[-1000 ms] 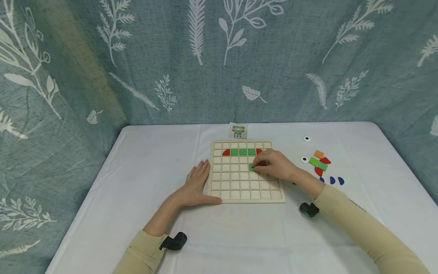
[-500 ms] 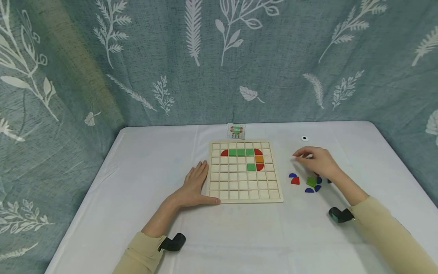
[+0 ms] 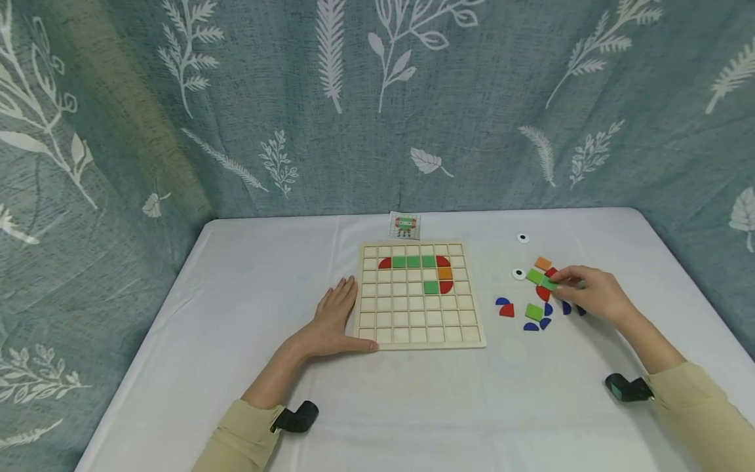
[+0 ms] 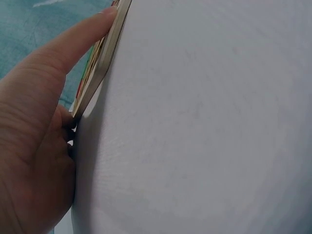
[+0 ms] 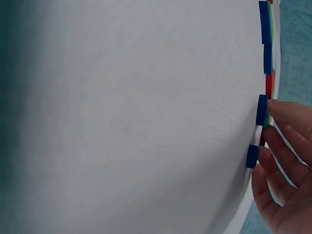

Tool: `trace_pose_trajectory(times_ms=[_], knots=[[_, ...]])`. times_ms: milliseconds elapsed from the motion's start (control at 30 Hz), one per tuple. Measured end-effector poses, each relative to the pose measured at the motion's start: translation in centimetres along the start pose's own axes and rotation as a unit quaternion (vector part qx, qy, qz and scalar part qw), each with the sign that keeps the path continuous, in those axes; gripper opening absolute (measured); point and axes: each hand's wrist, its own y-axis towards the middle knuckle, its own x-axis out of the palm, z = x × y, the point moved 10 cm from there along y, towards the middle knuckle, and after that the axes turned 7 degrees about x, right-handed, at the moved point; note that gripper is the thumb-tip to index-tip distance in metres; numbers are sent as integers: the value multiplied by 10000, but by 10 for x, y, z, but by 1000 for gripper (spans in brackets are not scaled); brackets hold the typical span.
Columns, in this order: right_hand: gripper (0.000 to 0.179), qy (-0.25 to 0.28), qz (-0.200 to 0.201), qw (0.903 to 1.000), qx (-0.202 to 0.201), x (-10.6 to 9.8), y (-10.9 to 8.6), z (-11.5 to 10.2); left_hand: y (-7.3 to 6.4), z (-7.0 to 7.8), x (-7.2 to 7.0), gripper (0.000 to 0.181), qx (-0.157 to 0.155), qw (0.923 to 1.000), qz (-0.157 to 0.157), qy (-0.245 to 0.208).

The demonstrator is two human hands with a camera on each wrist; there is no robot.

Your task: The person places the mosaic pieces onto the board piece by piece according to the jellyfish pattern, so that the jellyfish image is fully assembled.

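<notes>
My left hand lies with straight fingers along the left side of a wooden grid board, its thumb on the front left corner. In the left wrist view the thumb touches the board's edge. Set in the grid are green squares, an orange square, a lone green square and red quarter-rounds. To the right, my right hand pinches a dark green square tile among loose pieces, thumb and forefinger at its edge.
Near the right hand lie light green tiles, an orange tile, red pieces, several blue half-rounds and two white eye discs. A small picture card lies behind the board. A patterned curtain hangs beyond the table.
My right hand has let go of the green square on the board and moved right to the loose pieces, now at another green tile. The left hand stays at the board.
</notes>
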Motion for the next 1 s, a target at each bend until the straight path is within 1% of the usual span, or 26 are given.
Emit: trace_pose_trajectory(times_ms=[167,267,367,467,600,767,900,1000], knots=[[31,14,124,9999,16,-1,1,0,0,0,0,127,-3,10000,-37,36],[32,115,234,9997,-17,-2,1,-3,0,0,0,128,-27,10000,-66,63],[33,255,242,9994,-44,0,1,-10,0,-1,0,128,-39,9999,-80,76],[32,353,192,9991,-136,4,3,-22,0,-1,0,128,-38,9999,-82,83],[29,526,43,9979,-372,16,8,-45,0,1,0,128,-21,9999,-64,78],[24,820,-244,9935,-753,40,17,-86,-1,0,-1,127,-49,9999,-65,79],[18,1103,-556,9851,-1200,64,23,-123,-1,-1,0,129,-94,9999,-102,55],[16,1168,-829,9778,-1532,82,24,-150,-1,0,0,128,-73,9999,-97,37]])
